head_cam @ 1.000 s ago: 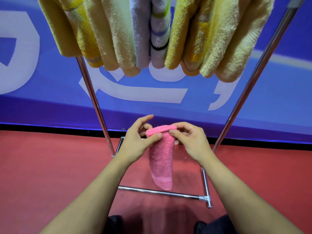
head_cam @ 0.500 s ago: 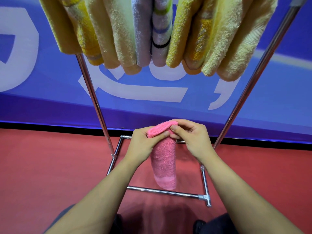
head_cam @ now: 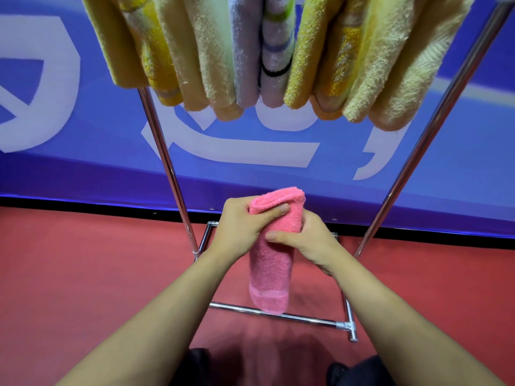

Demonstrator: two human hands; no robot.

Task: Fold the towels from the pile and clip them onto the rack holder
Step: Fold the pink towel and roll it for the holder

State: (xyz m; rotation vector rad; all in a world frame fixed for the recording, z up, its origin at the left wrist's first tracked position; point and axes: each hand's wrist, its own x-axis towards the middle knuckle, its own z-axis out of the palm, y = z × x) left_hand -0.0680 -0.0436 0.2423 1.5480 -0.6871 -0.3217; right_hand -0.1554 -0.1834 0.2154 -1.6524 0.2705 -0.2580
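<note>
My left hand [head_cam: 239, 232] and right hand [head_cam: 309, 243] both grip a folded pink towel [head_cam: 271, 263], fingers curled around its upper part, thumbs pressed across its front. It hangs upright above the red floor [head_cam: 83, 274], in front of the metal rack [head_cam: 167, 162], below a row of hung towels [head_cam: 278, 51].

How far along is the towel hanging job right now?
Done: a row of folded yellow and lilac terry towels already hangs from the chrome rack. In hand: left hand and right hand grip a folded pink terry towel. Left: clipping it up; the pile is out of view.
</note>
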